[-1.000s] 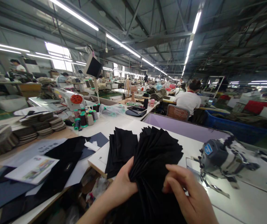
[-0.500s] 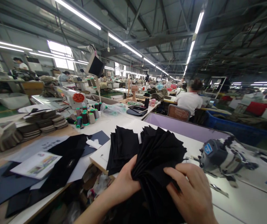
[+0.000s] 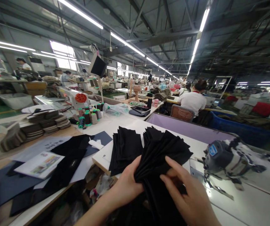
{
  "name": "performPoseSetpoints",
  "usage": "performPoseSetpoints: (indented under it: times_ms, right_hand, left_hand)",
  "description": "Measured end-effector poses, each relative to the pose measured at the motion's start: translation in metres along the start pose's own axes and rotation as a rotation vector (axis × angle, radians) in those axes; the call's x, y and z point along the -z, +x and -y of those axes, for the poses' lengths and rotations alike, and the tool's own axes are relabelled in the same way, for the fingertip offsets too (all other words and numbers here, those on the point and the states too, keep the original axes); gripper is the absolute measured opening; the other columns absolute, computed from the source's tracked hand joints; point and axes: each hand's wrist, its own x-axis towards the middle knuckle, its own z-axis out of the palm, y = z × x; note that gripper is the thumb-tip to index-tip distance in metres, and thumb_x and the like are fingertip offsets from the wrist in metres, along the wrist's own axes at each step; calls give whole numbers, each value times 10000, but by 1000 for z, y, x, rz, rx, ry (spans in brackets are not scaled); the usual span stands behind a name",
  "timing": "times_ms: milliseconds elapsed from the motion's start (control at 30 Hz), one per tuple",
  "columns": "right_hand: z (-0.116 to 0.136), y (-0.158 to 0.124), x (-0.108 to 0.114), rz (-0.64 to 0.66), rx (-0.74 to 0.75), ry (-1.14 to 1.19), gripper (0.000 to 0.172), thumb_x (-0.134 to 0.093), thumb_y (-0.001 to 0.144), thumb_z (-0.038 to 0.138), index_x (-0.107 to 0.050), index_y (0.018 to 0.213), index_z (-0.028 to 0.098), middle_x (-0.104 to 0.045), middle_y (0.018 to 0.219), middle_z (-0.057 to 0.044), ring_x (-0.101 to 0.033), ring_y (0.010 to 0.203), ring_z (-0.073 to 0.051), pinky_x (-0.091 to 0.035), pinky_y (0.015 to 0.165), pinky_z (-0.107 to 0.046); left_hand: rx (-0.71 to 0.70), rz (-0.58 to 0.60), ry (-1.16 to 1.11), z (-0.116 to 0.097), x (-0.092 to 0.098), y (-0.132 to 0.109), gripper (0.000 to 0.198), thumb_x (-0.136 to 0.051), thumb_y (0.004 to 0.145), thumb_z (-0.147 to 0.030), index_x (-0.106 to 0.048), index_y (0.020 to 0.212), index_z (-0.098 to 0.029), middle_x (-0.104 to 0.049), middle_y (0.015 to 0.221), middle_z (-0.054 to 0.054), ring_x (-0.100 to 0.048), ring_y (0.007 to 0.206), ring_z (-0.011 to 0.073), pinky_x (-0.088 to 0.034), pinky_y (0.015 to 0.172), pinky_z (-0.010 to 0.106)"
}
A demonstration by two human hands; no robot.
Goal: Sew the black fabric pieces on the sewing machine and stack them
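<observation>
My left hand [image 3: 131, 177] grips a thick bundle of black cloth pieces [image 3: 164, 146] near its gathered middle, and the layers fan out above it toward the back. On the bundle's right side is my right hand [image 3: 184, 188], its thumb and forefinger apart against the cloth; its other fingers are curled and partly hidden. The bundle's lower part hangs down below both hands. Just left of it, a second stack of black cloth [image 3: 126, 146] lies on the white table [image 3: 101, 157].
A sewing machine [image 3: 229, 160] stands at the right. Papers [image 3: 40, 163], black fabric and thread spools [image 3: 87, 117] lie left. Stacked grey-brown pieces [image 3: 42, 124] are farther left. Beyond a purple panel [image 3: 191, 125], a person in white [image 3: 192, 102] sits beside a blue bin [image 3: 243, 125].
My right hand has shifted slightly left over the bundle, and its thumb and forefinger have spread. My left hand keeps its grip. The whole view has moved slightly.
</observation>
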Motion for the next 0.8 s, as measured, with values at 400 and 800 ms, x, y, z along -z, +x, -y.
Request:
performPoseSetpoints:
  times_ms: [400,800]
  right_hand:
    - [0,7,3,-116,262,-191,132,-540,856,96,-568,866,225,-623,1117,-84,-584,1073,-213,-476,870,-351]
    - [7,15,2,-10,348,-145,227,-569,919,115,-609,1133,180,-636,901,-41,-572,827,-185,-440,761,-345]
  left_hand:
    - [3,29,-23,0,-1,-1,652,-668,716,-34,-547,1339,-188,-634,1276,41,-617,1102,222,-501,948,288]
    - [9,66,-70,0,-5,-4,590,-665,733,-38,-568,1298,-179,-666,1196,20,-628,1018,191,-512,836,233]
